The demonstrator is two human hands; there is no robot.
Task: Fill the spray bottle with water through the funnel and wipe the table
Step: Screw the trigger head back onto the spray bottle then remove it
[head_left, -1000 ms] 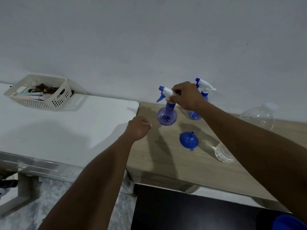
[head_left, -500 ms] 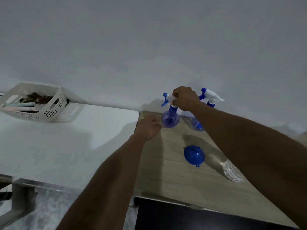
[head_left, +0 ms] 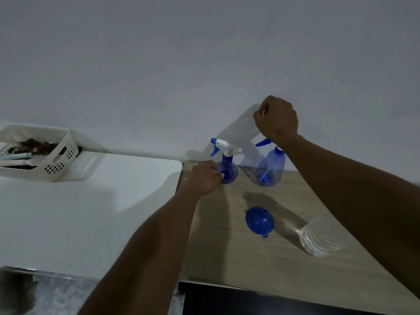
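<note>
stage: early. Judging by the layout, prep only; nothing filled, nothing wiped.
left hand point(head_left: 205, 178): fingers curled around the round body of the near spray bottle point(head_left: 226, 164), bracing it upright on the wooden tabletop point(head_left: 227, 251).
right hand point(head_left: 276, 119): raised above and behind both bottles, closed into a fist. Cannot tell if anything is pinched inside it; nothing visible sticks out.
near spray bottle: trigger head with white top and blue nozzle sits on the neck, so the opening reads as capped. Whether the cap is loosened, cannot tell. Body looks empty, though water level is hard to read in this light.
second spray bottle point(head_left: 270, 169): just right of the left fingers' bottle, directly below the right fist, trigger head on, also looks empty.
funnel point(head_left: 259, 220): blue, lying on the tabletop nearer the person than both hands, apart from either bottle. Not in any neck.
water source: clear plastic bottle point(head_left: 318, 239) lying on its side, right of the funnel, under the right forearm. Untouched.
wipe cloth: none in view.
other: white basket point(head_left: 38, 153) on the white tabletop far left of the left hand, not involved.
left to do: head off, funnel into neck, pour, recap, spray, wipe. Basically everything.
</note>
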